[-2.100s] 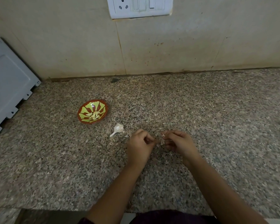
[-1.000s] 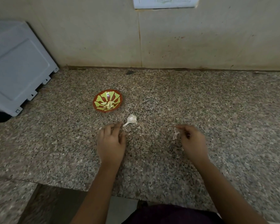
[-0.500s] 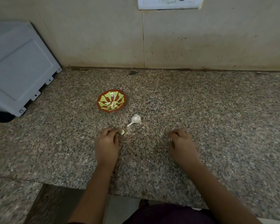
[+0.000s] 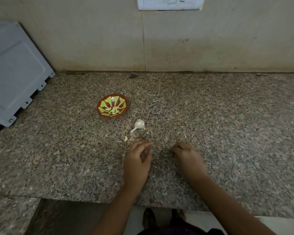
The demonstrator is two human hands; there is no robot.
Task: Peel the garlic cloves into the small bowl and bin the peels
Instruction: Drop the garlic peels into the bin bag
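Far to the left of the small bowl (image 4: 127, 106), a grey plastic panel (image 4: 15, 73) leans against the wall, with its lower edge on the counter (image 4: 227, 124). The small bowl itself, red with a yellow-green ray pattern, sits upright on the counter, well back from the front edge. A little heap of peeled garlic cloves (image 4: 115, 110) lies in its bottom.

Nearer you than the bowl and slightly to its right, one loose clove (image 4: 126, 138) lies on the bare counter. It sits just beyond your left fingertips without touching them. Behind the bowl and to its right, a small dark chip (image 4: 133, 75) marks the counter near the wall joint.

Your left hand (image 4: 137, 160) rests on the counter, nearer you than the bowl and to its right. Its grip is a loose cup: the fingers are curled, the thumb is close to them, and counter shows through the gap. Nothing is visible in it.

Just right of the bowl, between it and your left hand, the remainder of the garlic bulb (image 4: 139, 124) lies on its side with its stalk pointing towards you and left. Tiny flecks of peel are scattered around it.

High on the wall to the right of the bowl is a white switch plate (image 4: 170, 3), cut off by the top edge.

Further right of the bowl, level with your left hand and apart from it, is your right hand (image 4: 187, 156). Its back faces up and its fingers are tucked under, so you cannot tell whether that grip holds anything.
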